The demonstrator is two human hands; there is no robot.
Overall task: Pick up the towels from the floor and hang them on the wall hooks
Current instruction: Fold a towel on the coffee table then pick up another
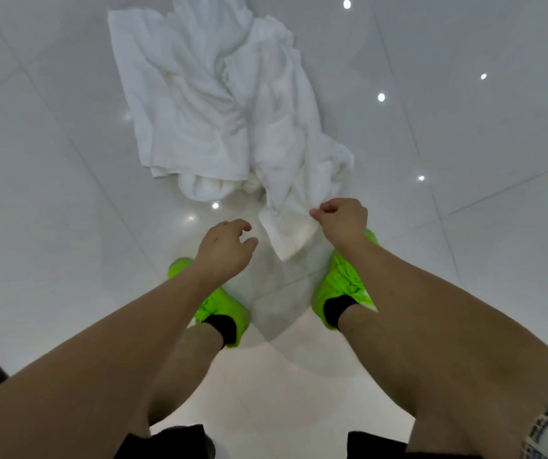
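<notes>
Right now the right hand [342, 221] pinches the near corner of the white towels [219, 107], crumpled on the tiled floor [464, 127] just ahead. Left hand [224, 248] hangs empty, fingers loosely curled; better grab the adjacent edge, lift evenly.

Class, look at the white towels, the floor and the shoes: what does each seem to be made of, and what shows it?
Towels: soft woven cloth, likely terry cotton; matte, limp folds, nubbly edges.
Floor: glossy tile, perhaps polished porcelain; mirror-like light spots, thin joint lines.
Shoes: bright green, probably synthetic; exact material unclear.
</notes>
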